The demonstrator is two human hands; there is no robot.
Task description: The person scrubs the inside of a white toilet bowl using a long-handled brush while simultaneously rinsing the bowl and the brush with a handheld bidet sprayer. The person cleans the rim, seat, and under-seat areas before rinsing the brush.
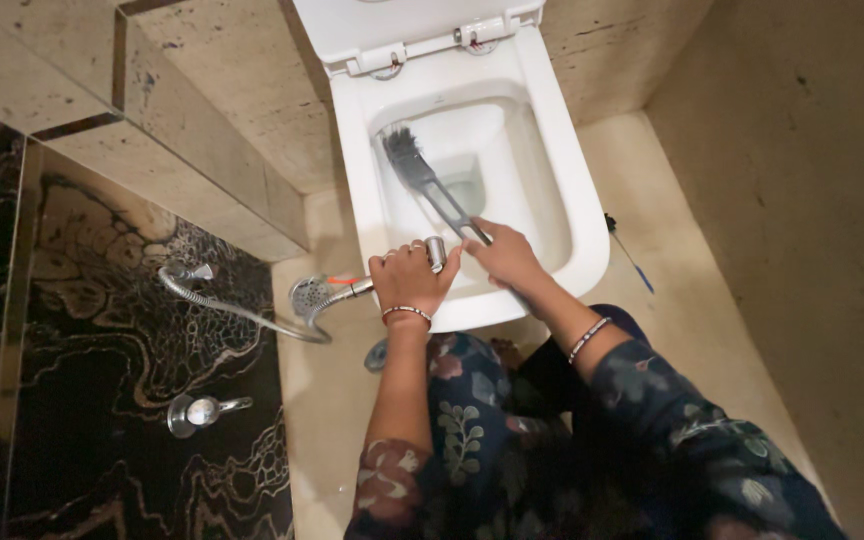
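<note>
A: Quick rundown, what's each hand on?

B: Right hand (505,256) is closed round the handle end of a toilet brush (432,185), at the front rim of the toilet bowl (552,170). Left hand (409,278) is wrapped tight round a chrome spray handle (422,258), nozzle end poking out by the thumb, just beside the right hand.

A: Brush orientation?

B: Long axis runs diag., from the hand at lower right up to the upper left. Dark bristle head (403,146) is the far end, pointing away from the person, inside the bowl against the white inner wall at its left side. Handle's grey w/ a slot down the middle.

A: And the sprayer?

B: Lies approx. horizontal, nozzle toward the bowl. Its ribbed metal hose (242,312) loops left and back to a wall fitting (192,271) on the dark patterned wall (102,400). A second chrome valve (197,412) sits lower on that wall.

A: Any labels, packs, signs?

B: No packs or signs I can make out. Small orange-red bit (340,281) on the hose end near the round floor drain (309,296), too small to tell what it is.

A: Other stuff?

B: Seat lid (402,25) is up, hinges showing. Thin blue-tipped stick (630,255) lies on the beige floor (692,310) right of the bowl. Bangles on both wrists; floral sleeves.
</note>
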